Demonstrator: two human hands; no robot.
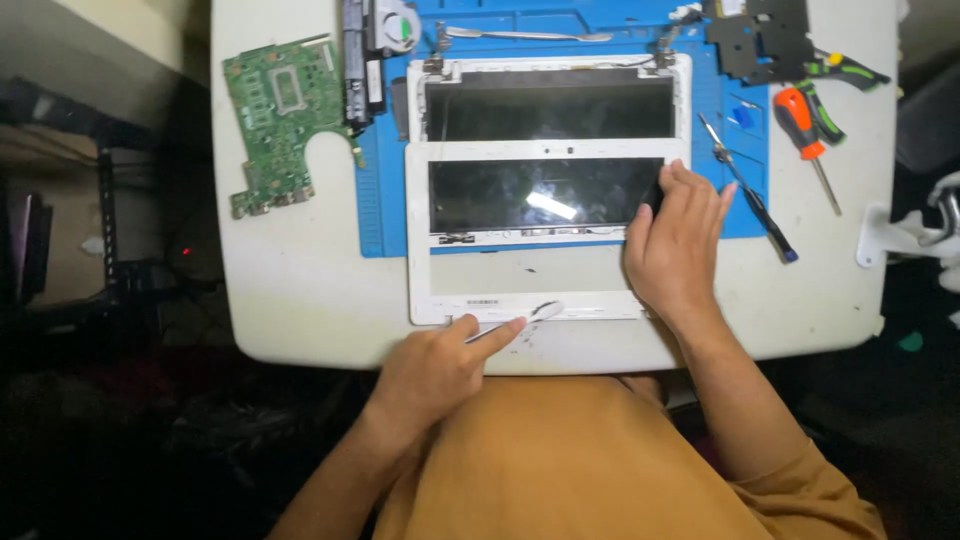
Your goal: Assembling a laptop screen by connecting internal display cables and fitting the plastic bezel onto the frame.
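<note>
A white laptop screen bezel (418, 250) lies on the white table, with a dark display panel (540, 190) showing through its opening. Behind it sits the white lid shell (550, 68) with another dark panel inside. My left hand (440, 365) grips a thin metal pry tool (525, 318) whose flat tip rests on the bezel's near edge. Resting flat on the bezel's right side is my right hand (680, 245), its fingertips on the display's right edge.
A blue work mat (385, 215) lies under the lid. A green circuit board (280, 120) sits at the left. Screwdrivers (805, 135), a thin driver (750, 195), black brackets (760, 40) and a metal spudger (530, 35) lie at the right and back.
</note>
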